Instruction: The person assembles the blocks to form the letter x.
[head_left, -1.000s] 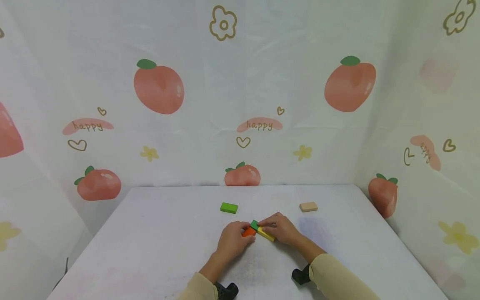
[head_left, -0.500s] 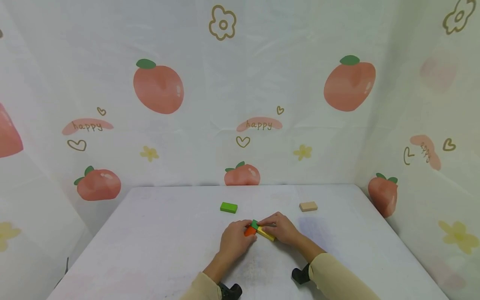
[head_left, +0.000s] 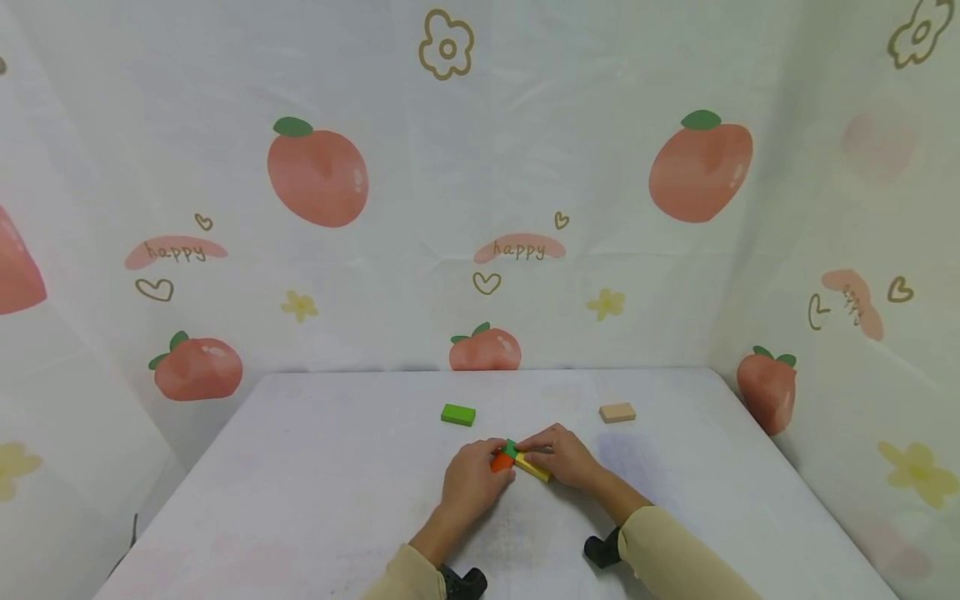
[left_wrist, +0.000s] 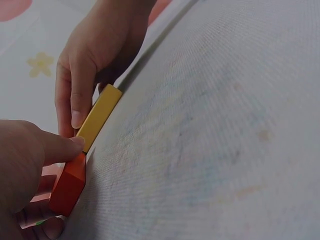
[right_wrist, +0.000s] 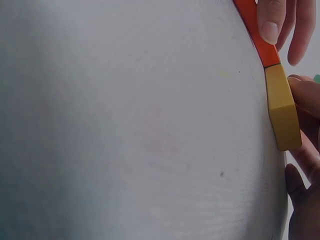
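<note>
Near the middle of the table, an orange block [head_left: 502,461], a yellow block [head_left: 533,468] and a dark green block [head_left: 510,448] lie together, the green one at the far side. My left hand [head_left: 471,479] pinches the orange block, thumb at its near side and fingers beyond it. My right hand [head_left: 567,460] holds the yellow block from its far side, with fingertips right at the green block. Both wrist views show the end of the orange block [left_wrist: 69,185] meeting the end of the yellow block [right_wrist: 282,107]. My fingers partly cover the green block.
A light green block [head_left: 458,415] lies farther back, left of the group. Back right is a pale wooden block [head_left: 617,412]. The white table [head_left: 315,483] ends at a fruit-printed curtain [head_left: 405,183]. Black wrist devices [head_left: 602,550] sit by both cuffs.
My left hand has moved slightly right and away from me, bringing the orange block closer against the green and yellow ones. My right hand has hardly moved.
</note>
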